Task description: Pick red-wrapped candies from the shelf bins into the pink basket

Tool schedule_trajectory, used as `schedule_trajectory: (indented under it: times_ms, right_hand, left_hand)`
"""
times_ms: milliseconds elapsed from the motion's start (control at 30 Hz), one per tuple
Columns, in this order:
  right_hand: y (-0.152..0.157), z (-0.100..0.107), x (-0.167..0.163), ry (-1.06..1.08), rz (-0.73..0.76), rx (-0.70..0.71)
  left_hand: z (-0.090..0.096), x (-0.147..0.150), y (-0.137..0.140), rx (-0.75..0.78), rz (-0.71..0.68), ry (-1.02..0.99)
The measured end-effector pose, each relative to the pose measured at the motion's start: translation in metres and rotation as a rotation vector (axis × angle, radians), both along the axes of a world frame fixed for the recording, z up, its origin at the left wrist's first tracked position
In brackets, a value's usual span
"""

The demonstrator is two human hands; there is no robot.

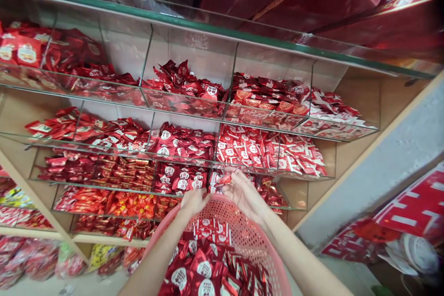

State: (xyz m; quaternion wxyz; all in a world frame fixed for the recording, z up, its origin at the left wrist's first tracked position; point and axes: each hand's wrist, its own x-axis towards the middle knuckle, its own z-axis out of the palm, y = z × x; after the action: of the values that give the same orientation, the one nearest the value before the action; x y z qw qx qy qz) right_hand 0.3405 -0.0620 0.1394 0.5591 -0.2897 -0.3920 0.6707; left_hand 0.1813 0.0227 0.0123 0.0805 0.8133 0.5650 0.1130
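Pink basket (248,240), one, in front of the glass-fronted shelves (362,97).
Packets (204,268) heaped inside overlap too much for me to count; the near edge is cut off. My left hand (193,202) clasps the far rim, fingertips hidden; just beyond it, my right hand (243,193) pinches one small packet (226,179).

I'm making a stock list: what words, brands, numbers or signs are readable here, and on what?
None reads clearly.
Packets in the pink basket: print on white labels, too blurred.
Shelf packets: print too small and blurred.
Red sheet at right: bold white shapes, cut off by the frame, unreadable.
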Motion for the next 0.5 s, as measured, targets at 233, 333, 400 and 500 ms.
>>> schedule_trajectory:
  times_ms: [233,333,400,500]
  right_hand:
    - [0.000,-0.050,-0.011,-0.054,-0.098,-0.318]
    - [0.002,-0.069,-0.010,-0.098,-0.143,-0.323]
    - [0.005,-0.083,-0.007,-0.156,-0.171,-0.312]
    - [0.008,-0.104,0.001,-0.277,-0.203,-0.287]
  left_hand:
    - [0.002,0.000,-0.001,-0.019,0.010,0.012]
    - [0.003,0.000,-0.002,-0.025,-0.016,0.004]
    - [0.004,-0.001,-0.002,-0.032,-0.029,0.002]
    - [0.005,-0.001,-0.003,-0.040,-0.045,-0.002]
